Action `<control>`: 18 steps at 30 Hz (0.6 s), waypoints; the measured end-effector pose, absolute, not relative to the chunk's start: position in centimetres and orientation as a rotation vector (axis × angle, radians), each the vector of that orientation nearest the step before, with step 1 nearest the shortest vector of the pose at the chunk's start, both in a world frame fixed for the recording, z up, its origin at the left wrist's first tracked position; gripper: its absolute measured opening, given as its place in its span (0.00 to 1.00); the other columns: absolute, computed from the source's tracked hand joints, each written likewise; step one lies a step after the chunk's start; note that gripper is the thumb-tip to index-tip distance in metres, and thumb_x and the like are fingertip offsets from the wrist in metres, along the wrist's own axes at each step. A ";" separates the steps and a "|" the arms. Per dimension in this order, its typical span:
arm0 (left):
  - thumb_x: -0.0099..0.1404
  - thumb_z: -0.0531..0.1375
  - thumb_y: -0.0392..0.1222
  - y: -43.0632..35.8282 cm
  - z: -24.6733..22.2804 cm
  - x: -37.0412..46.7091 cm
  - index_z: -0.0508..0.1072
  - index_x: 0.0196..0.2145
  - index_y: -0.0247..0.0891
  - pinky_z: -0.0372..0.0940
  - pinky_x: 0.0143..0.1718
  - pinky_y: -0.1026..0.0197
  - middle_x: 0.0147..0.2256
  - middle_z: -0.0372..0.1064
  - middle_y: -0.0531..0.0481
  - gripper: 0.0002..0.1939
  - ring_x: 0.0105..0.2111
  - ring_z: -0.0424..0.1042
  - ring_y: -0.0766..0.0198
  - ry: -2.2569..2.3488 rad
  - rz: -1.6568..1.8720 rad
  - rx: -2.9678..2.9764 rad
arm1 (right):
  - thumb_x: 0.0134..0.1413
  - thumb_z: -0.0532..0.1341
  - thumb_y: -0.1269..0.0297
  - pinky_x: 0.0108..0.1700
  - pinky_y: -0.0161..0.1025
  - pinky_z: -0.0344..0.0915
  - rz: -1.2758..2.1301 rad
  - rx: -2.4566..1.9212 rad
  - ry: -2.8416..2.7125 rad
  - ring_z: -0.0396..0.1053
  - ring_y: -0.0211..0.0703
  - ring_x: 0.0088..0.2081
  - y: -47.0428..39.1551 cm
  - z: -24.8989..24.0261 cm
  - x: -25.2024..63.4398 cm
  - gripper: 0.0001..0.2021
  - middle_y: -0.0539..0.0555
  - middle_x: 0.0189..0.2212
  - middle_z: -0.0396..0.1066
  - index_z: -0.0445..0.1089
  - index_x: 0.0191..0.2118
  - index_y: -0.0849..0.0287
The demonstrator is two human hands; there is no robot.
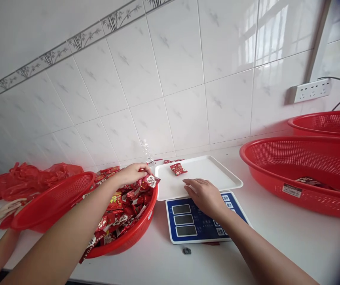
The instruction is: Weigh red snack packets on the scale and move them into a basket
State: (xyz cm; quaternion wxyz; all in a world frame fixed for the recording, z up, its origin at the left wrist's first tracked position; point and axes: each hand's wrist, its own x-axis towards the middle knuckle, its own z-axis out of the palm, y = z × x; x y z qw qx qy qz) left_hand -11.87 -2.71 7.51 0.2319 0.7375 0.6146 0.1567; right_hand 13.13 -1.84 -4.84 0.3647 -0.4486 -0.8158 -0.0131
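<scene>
My left hand (134, 173) is closed on a small red candy packet (152, 181), above the right rim of a red plastic basket (137, 237) heaped with similar red packets (125, 198). Fingers slightly bent and with nothing visible in them, my right hand (202, 193) hovers over the near edge of a white weighing tray (220, 174). One red packet (178, 169) lies on that tray. Partly under my right hand is the blue panel of a digital scale (199, 225); its three displays look blank. The palm side of my right hand is hidden.
Tilted at left is another red basket (54, 198), with another person's hands (8, 209) beside it and red plastic bags (33, 180) behind. A large red basket (276, 190) stands at right. A small dark object (187, 250) lies before the scale. A clear bottle (146, 150) stands by the wall.
</scene>
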 end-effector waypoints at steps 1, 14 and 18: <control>0.56 0.52 0.39 -2.3 7.3 -10.8 0.71 0.36 0.36 0.58 0.26 0.66 0.28 0.68 0.53 0.12 0.23 0.64 0.68 1.676 0.441 2.037 | 0.57 0.51 0.65 0.39 0.40 0.63 -0.036 -1.152 -2.095 0.70 0.44 0.37 -1.9 -4.8 13.1 0.13 0.54 0.35 0.74 0.69 0.43 0.56; 0.60 0.52 0.36 1.8 3.1 -5.3 0.60 0.53 0.42 0.63 0.34 0.65 0.43 0.69 0.49 0.22 0.32 0.69 0.66 1.671 0.498 2.173 | 0.57 0.51 0.68 0.41 0.42 0.63 -0.072 -1.105 -2.051 0.71 0.45 0.37 -2.0 -4.3 13.2 0.12 0.54 0.34 0.75 0.69 0.43 0.58; 0.59 0.52 0.36 1.4 3.6 -5.6 0.67 0.43 0.40 0.62 0.30 0.66 0.37 0.70 0.52 0.13 0.27 0.68 0.68 1.701 0.540 2.155 | 0.58 0.51 0.67 0.41 0.41 0.63 -0.079 -1.104 -2.054 0.71 0.45 0.37 -2.1 -4.2 13.2 0.12 0.55 0.35 0.75 0.69 0.43 0.58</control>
